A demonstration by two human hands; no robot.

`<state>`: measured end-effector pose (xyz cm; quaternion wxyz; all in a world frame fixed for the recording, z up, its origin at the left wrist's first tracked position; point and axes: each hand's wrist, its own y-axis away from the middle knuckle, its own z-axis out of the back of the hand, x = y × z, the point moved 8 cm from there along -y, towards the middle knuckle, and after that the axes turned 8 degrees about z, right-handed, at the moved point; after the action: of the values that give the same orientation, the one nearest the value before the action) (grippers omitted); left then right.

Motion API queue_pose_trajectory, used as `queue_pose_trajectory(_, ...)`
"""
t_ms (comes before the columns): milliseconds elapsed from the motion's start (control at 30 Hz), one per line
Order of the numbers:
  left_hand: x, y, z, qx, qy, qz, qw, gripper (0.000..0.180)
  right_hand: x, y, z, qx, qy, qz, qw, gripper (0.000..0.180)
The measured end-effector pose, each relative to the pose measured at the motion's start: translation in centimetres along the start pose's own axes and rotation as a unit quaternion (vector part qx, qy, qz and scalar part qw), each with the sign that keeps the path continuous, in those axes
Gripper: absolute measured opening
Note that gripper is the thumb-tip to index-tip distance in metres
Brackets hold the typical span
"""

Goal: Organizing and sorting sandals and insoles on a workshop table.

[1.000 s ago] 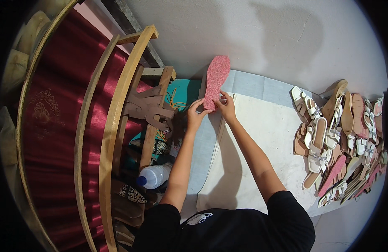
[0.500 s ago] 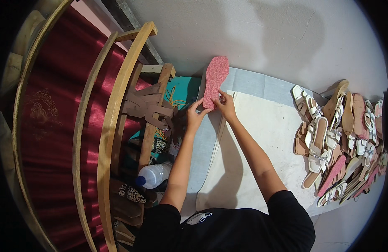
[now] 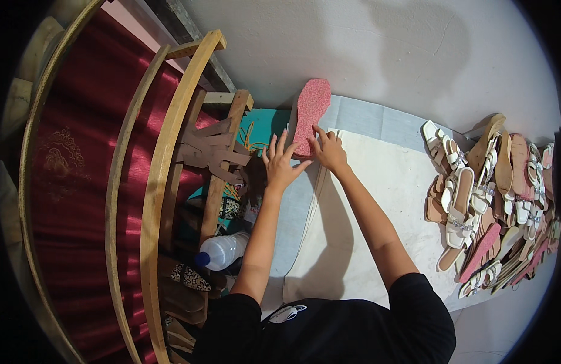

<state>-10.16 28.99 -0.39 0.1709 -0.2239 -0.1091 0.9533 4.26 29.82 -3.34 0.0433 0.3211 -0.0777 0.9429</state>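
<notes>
Nearest, the dark sleeves of a black shirt (image 3: pixel 353 333) give way to two bare forearms reaching forward. A clear bottle (image 3: pixel 226 252) with a blue cap lies just left of the left forearm, and off-white sheets (image 3: pixel 383 206) spread under the right one. Beyond, the left hand (image 3: pixel 283 172) is open, fingers fanned, its thumb pointing at the near end of a pink sole (image 3: pixel 312 112). The right hand (image 3: pixel 331 153) has its index finger and thumb at the sole's right edge; whether they pinch it, I cannot tell. The sole extends forward from between the hands at the tabletop's (image 3: pixel 377 124) far left corner. It is speckled pink, narrow near the hands, broader farther out, with an angular tip seen against the pale wall (image 3: pixel 280 48).
</notes>
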Motion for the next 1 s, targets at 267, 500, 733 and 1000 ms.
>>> queue_pose_trajectory(267, -2.8, 2.7, 1.9, -0.070, 0.066, -0.011, 0.995, 0.059, 2.0, 7.1, 4.3, -0.072, 0.013, 0.170, 0.983, 0.042)
queue_pose_trajectory(500, -9.5, 11.9, 0.9, 0.035, 0.057, -0.052, 0.996, 0.052, -0.9, 19.5, 7.2, -0.127, -0.017, 0.076, 0.989, 0.042)
queue_pose_trajectory(733, -16.9, 21.1, -0.8, 0.138, 0.139, -0.098, 0.976, 0.058, -3.9, 32.3, 12.6, -0.157, 0.007, 0.009, 0.987, 0.040)
queue_pose_trajectory(1000, -26.2, 27.0, -2.4, 0.203, 0.169, -0.173, 0.949, 0.056, -8.9, 42.7, 17.6, -0.193, 0.023, -0.092, 0.977, 0.038)
